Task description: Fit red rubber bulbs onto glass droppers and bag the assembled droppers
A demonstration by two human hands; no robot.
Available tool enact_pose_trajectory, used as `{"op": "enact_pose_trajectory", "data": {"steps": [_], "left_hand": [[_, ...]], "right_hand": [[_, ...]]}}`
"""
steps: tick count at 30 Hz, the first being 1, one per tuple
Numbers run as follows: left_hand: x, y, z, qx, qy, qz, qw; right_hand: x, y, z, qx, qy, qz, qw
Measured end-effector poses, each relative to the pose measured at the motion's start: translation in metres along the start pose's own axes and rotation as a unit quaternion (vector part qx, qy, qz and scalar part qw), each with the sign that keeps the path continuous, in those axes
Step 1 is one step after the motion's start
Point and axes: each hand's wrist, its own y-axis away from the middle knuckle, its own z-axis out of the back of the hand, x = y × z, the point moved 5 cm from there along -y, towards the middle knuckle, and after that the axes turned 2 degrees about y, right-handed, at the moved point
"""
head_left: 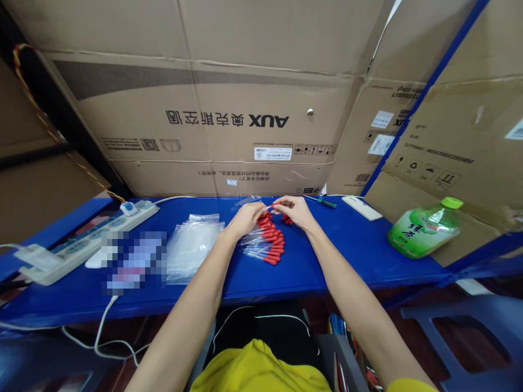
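Note:
My left hand point(246, 218) is closed in a pinch on a thin clear dropper tube, mostly hidden by the fingers. Facing it, my right hand point(297, 211) pinches a red rubber bulb point(277, 204), which meets the tube between the two hands. Below them, several droppers point(269, 239) with clear tubes and red bulbs lie fanned out on the blue table, bulbs to the right. A few loose red bulbs point(287, 219) are under my right hand. Behind my left hand are some clear tubes point(248, 200).
Left of the droppers lies a stack of clear zip bags point(194, 247). A blurred phone point(137, 264) and a power strip point(93, 239) are further left. To the right are a screwdriver point(327, 203), a white flat device point(362, 208) and a green tea bottle point(425, 228). Cardboard point(229, 87) walls the back.

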Motion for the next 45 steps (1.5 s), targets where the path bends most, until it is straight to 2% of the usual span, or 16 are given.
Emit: {"op": "enact_pose_trajectory", "data": {"steps": [29, 37, 45], "left_hand": [[0.0012, -0.0001, -0.0021, 0.021, -0.015, 0.004, 1.0], [-0.0026, -0.0012, -0.0021, 0.009, -0.001, 0.003, 1.0], [-0.0061, 0.0011, 0.0045, -0.016, -0.05, 0.021, 0.998]], "right_hand": [[-0.0023, 0.001, -0.0069, 0.016, 0.007, -0.016, 1.0], [0.0024, 0.0014, -0.0076, 0.014, 0.014, -0.009, 1.0], [0.0047, 0.0016, -0.0064, 0.022, 0.03, 0.008, 0.999]]}}
